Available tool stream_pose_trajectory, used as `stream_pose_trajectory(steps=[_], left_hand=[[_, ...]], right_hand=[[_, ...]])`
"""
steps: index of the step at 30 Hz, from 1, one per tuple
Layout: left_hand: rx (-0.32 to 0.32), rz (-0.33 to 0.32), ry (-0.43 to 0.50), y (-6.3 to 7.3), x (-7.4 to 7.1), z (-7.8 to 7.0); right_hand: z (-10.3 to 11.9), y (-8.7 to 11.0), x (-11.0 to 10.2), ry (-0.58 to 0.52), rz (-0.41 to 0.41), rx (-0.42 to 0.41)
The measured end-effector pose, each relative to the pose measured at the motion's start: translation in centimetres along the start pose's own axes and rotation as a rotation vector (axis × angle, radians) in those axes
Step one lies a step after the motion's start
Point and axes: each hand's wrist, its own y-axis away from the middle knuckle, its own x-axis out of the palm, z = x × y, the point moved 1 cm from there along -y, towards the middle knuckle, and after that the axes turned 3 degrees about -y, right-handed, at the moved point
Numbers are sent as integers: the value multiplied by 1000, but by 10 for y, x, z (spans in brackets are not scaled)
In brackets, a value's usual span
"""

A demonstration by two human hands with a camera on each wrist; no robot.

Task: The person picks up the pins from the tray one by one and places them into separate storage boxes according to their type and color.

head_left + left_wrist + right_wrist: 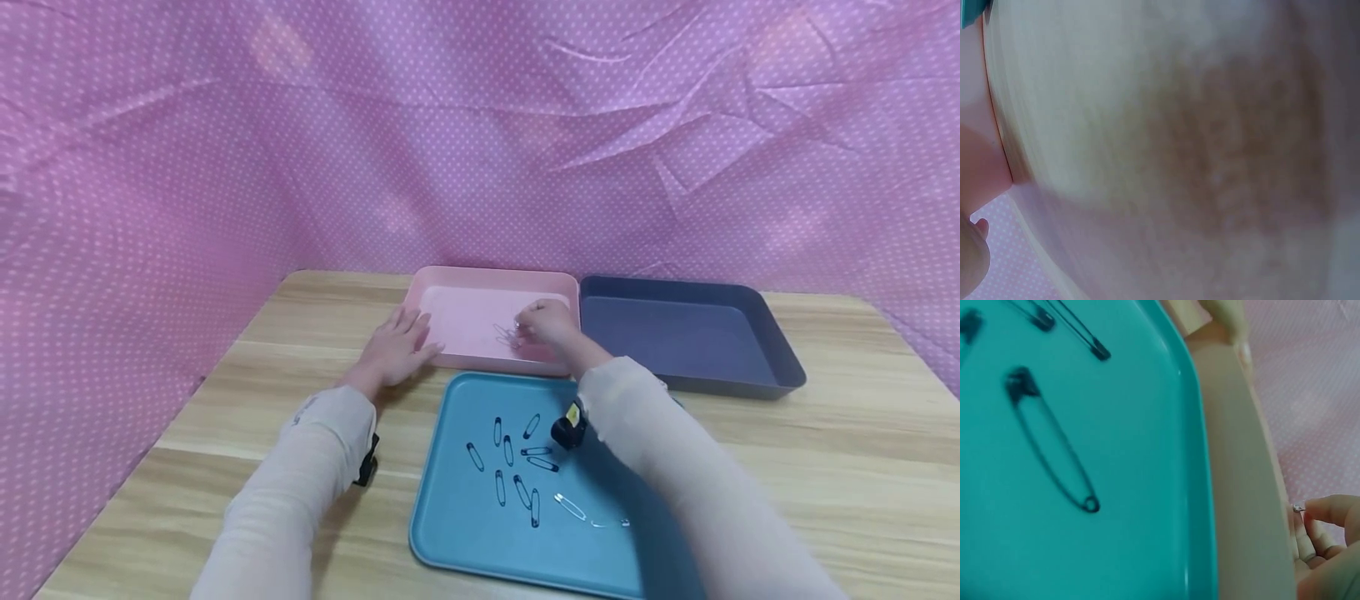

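My right hand (547,322) is over the right part of the pink tray (495,363). Between thumb and finger it pinches a silver safety pin (1298,509), mostly hidden by the fingers. Just beside those fingertips, several silver safety pins (504,335) lie in the pink tray. My left hand (393,348), fingers spread, rests at that tray's left edge and holds nothing. In front, the blue tray (450,533) carries several black safety pins (508,451). Silver safety pins (570,507) lie toward its lower right, partly shaded by my right arm.
A dark grey-blue tray (675,337) stands right of the pink one, their sides close together. All three trays sit on a wood-grain table (247,400). Pink dotted cloth (480,167) hangs behind and along the sides.
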Motion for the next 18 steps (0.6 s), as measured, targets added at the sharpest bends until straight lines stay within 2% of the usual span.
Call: stream_pose_trajectory(steps=[9,18], left_hand=[[-1,-4,-5,1,0,0],[1,-20,-3,0,1,0]], right_hand=[[-5,-22,14,-58,-48,99],[-5,-31,23,10,-123,153]])
